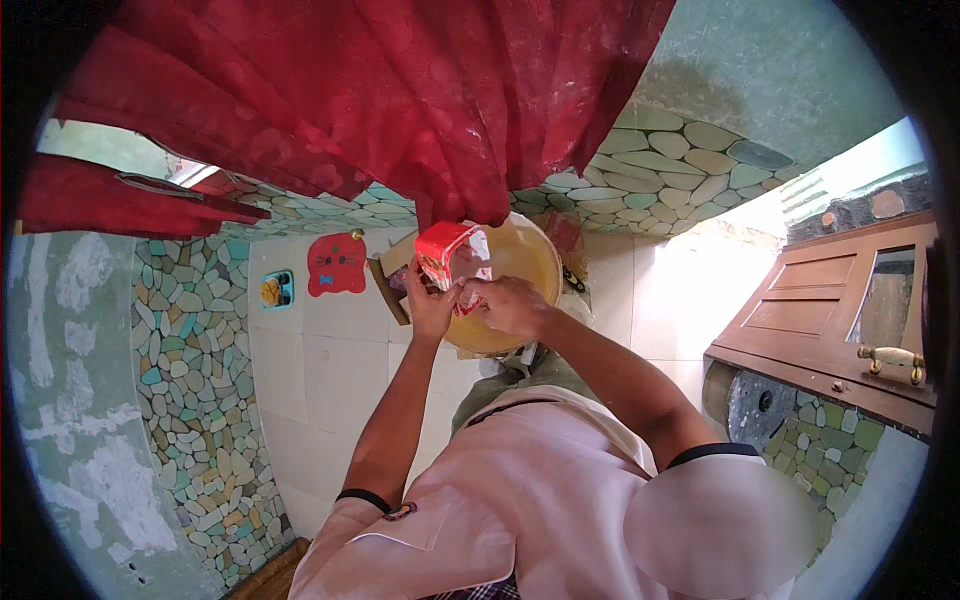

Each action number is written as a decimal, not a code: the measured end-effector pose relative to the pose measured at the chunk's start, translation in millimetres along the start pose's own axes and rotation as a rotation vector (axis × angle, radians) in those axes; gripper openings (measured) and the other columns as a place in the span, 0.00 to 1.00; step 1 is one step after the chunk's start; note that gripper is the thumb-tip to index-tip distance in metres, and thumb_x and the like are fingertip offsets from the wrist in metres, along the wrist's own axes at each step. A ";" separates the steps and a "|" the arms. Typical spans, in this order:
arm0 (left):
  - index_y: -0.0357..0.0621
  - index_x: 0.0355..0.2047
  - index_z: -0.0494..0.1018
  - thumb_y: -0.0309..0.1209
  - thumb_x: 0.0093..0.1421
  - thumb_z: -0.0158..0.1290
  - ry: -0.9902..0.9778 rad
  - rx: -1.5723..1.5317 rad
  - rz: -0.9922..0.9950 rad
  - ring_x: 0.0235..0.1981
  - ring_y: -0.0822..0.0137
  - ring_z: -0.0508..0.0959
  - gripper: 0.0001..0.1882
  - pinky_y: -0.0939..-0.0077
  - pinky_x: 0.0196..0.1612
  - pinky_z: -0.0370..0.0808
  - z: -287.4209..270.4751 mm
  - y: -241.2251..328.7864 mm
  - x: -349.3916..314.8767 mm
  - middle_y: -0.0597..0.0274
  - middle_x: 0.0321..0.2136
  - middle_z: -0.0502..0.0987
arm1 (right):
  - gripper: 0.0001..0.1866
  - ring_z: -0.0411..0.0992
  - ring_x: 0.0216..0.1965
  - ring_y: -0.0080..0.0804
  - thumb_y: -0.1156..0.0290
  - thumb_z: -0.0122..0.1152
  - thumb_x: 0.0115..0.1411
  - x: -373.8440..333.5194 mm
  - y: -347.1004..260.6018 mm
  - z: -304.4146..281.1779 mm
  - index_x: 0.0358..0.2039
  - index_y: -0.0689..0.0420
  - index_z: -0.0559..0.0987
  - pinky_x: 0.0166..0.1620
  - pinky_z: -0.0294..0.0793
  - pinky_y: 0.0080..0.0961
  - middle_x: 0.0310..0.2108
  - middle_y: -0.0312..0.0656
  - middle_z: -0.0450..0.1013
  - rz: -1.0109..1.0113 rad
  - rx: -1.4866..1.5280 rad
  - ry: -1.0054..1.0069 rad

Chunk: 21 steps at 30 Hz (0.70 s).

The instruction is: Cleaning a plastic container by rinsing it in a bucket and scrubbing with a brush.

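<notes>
Both my hands hold a small red carton [447,245] with a pale inside showing. My left hand [431,308] wraps round its near left side, fingers closed. At its near right edge my right hand [509,303] is closed on a torn-looking red and white part of the carton; the exact grip of its fingertips is partly hidden. Beneath the hands stands a round yellow basin [535,265]. What lies in the basin, I cannot make out.
A long red curtain [400,90] hangs just beyond the basin. On the tiled floor to the left lie a red animal-shaped mat [336,265] and a small blue tray [276,289]. To the right are a brown wooden door [820,310] and a grey round drum [750,405].
</notes>
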<state>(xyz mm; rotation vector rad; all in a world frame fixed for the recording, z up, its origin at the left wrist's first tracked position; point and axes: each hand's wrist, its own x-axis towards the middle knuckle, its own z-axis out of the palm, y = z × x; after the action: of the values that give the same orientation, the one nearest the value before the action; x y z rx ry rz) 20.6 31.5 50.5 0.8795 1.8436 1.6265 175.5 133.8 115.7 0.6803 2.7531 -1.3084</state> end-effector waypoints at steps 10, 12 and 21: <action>0.36 0.53 0.58 0.34 0.33 0.69 -0.146 0.885 0.171 0.51 0.47 0.67 0.47 0.54 0.58 0.61 18.8 -52.9 -15.4 0.45 0.48 0.65 | 0.24 0.75 0.31 0.47 0.69 0.53 0.51 -50.8 42.8 -13.7 0.52 0.52 0.72 0.39 0.74 0.40 0.27 0.50 0.75 0.176 0.093 0.160; 0.36 0.53 0.58 0.34 0.33 0.68 -0.151 0.868 0.151 0.52 0.45 0.65 0.46 0.52 0.59 0.59 26.0 -56.0 -13.5 0.44 0.49 0.65 | 0.24 0.75 0.28 0.45 0.70 0.53 0.51 -57.0 47.7 -19.2 0.52 0.53 0.72 0.36 0.73 0.38 0.24 0.50 0.74 0.198 0.135 0.232; 0.37 0.54 0.58 0.32 0.35 0.65 -0.126 0.851 0.250 0.54 0.43 0.63 0.44 0.51 0.60 0.58 29.3 -58.0 -0.1 0.42 0.50 0.64 | 0.23 0.75 0.26 0.48 0.70 0.53 0.51 -57.4 48.0 -33.6 0.50 0.53 0.74 0.36 0.75 0.41 0.22 0.52 0.74 0.294 0.235 0.221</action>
<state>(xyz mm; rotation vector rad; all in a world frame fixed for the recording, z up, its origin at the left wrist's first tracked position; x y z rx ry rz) 35.2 46.6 -11.0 1.5630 2.4237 0.8222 251.8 163.7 113.6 1.2607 2.5379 -1.5820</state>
